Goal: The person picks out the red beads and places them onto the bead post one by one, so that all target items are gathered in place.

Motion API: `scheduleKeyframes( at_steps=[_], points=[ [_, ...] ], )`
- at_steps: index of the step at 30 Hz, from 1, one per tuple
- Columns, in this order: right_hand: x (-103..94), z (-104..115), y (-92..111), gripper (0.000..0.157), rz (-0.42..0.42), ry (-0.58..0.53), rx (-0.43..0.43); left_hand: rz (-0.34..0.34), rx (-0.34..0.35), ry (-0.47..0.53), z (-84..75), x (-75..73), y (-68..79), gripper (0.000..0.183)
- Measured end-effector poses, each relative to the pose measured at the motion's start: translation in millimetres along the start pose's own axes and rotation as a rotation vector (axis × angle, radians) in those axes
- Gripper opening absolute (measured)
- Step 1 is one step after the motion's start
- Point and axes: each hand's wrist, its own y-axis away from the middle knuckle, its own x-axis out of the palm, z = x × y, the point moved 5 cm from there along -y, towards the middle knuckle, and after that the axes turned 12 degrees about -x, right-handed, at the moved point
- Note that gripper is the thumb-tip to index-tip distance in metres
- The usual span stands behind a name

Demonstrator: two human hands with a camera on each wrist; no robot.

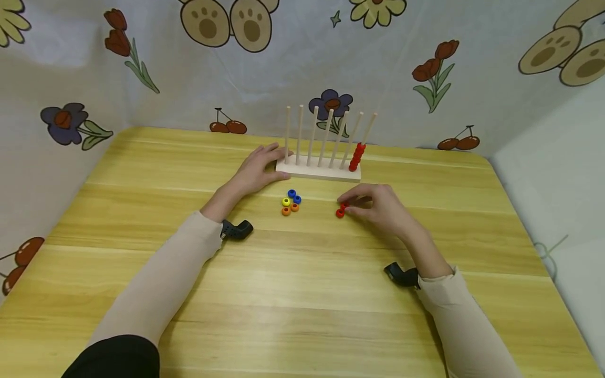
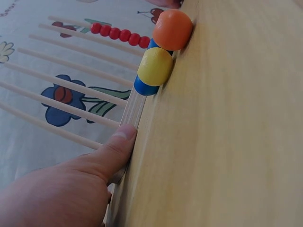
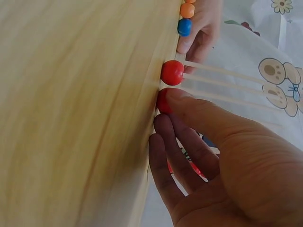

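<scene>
A pale wooden peg rack (image 1: 319, 171) with several upright pegs stands toward the back of the table. A stack of red beads (image 1: 357, 157) fills the lower part of its rightmost peg. My left hand (image 1: 257, 169) grips the rack's left end, thumb (image 2: 124, 133) along the front edge and fingers around the back. In front of the rack, my right hand (image 1: 382, 209) pinches a red bead (image 3: 163, 100) between thumb and fingers, low at the tabletop. Another loose red bead (image 1: 340, 213) lies right beside it.
Left of the red beads sits a small cluster: blue beads (image 1: 291, 193), a yellow bead (image 1: 285, 201) and orange beads (image 1: 285, 211). A patterned cloth (image 1: 283, 68) hangs behind the wooden table (image 1: 293, 294). Black wrist devices (image 1: 238, 230) sit on both forearms.
</scene>
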Motion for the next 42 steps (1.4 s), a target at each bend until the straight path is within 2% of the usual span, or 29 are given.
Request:
scheduleKeyframes(
  at_steps=[4,9,21,28,34,42],
  points=[
    [-1.2,-0.2,-1.1,0.020,-0.010,0.023,-0.013,-0.003,0.002,0.000,-1.8,-1.7,-0.3,0.064],
    [-4.9,-1.9,-0.1,0.017,-0.066,0.036,-0.017,-0.005,0.006,0.004,-1.5,-2.3,-0.7,0.063],
    [-24.7,-8.2,1.5,0.021,-0.295,0.019,0.043,0.001,0.002,0.000,-3.0,-3.1,1.2,0.064],
    [-40.5,-7.6,-3.8,0.023,-0.423,-0.002,0.043,0.001,-0.004,0.005,-1.8,-3.2,2.6,0.064],
    [-61.9,-0.9,-9.4,0.024,-0.584,-0.033,0.048,-0.002,0.008,0.004,-1.8,-2.7,1.6,0.063],
    [-94.6,23.8,-22.7,0.024,-0.870,-0.060,-0.059,0.006,0.003,-0.002,-2.7,-1.4,1.3,0.064]
  ],
)
